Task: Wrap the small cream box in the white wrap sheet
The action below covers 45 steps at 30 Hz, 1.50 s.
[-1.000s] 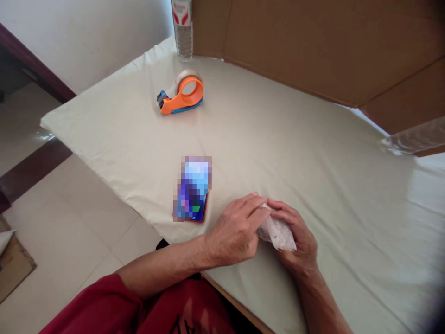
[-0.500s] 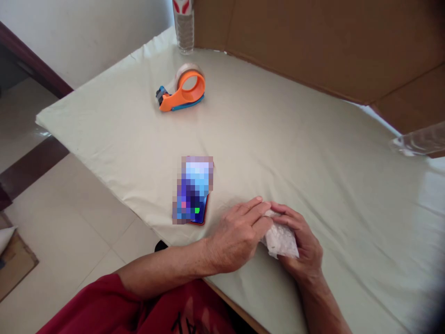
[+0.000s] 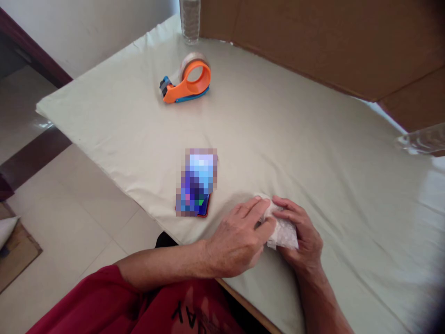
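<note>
Near the table's front edge, both my hands are closed around a small bundle of bubble wrap (image 3: pixel 284 233), whitish and clear. My left hand (image 3: pixel 238 239) presses its fingers on the bundle's left side and top. My right hand (image 3: pixel 306 236) wraps it from the right, with the thumb low and the fingers over the top. Whatever the wrap encloses is hidden. Left of my hands lies a phone (image 3: pixel 205 206) in a red-edged case, its lit screen mostly pixelated.
An orange tape dispenser (image 3: pixel 194 83) with a clear roll lies farther back on the cloth-covered table (image 3: pixel 114 125). A plastic bottle (image 3: pixel 190 23) stands by a large cardboard sheet (image 3: pixel 295 41) at the back. Another clear bottle (image 3: pixel 426 140) lies at the right.
My left fingers have shifted slightly on the wrap, and more of its top shows between my hands. The whole view has moved a little; phone and dispenser stay put on the table.
</note>
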Each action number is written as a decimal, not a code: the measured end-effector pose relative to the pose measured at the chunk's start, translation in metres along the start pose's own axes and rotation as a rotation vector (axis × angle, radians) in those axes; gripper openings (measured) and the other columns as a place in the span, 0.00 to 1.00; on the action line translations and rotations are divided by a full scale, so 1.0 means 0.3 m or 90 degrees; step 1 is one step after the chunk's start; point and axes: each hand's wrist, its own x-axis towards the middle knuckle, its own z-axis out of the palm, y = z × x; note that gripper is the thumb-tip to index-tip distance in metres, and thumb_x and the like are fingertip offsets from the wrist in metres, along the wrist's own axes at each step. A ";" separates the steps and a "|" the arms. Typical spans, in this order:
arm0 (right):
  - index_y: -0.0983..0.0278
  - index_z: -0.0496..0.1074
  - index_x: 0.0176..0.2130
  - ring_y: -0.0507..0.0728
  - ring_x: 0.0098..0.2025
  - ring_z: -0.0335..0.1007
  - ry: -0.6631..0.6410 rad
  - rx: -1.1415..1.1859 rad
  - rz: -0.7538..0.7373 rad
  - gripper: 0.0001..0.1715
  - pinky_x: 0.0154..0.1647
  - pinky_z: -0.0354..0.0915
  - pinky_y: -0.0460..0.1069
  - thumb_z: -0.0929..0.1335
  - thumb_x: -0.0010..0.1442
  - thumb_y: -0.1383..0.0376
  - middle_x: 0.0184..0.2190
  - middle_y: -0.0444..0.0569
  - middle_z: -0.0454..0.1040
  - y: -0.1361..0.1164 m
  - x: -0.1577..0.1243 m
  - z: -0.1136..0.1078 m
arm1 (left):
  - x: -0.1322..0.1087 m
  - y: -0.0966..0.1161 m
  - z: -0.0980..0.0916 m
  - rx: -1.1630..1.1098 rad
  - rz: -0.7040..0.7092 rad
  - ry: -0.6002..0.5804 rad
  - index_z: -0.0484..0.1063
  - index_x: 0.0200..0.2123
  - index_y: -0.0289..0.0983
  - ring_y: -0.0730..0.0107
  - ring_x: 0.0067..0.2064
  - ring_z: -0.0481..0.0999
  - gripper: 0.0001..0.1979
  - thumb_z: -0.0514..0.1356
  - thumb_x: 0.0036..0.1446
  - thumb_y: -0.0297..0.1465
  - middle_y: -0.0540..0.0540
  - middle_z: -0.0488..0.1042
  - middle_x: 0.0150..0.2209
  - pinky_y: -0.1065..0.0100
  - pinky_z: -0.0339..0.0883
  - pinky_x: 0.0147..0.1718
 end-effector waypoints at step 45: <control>0.57 0.73 0.47 0.65 0.54 0.74 0.029 -0.012 0.020 0.19 0.50 0.72 0.60 0.73 0.55 0.66 0.54 0.54 0.75 -0.003 0.014 0.026 | -0.363 -0.235 -0.198 0.218 -0.141 0.214 0.74 0.56 0.41 0.41 0.69 0.56 0.20 0.64 0.60 0.33 0.38 0.51 0.71 0.41 0.58 0.63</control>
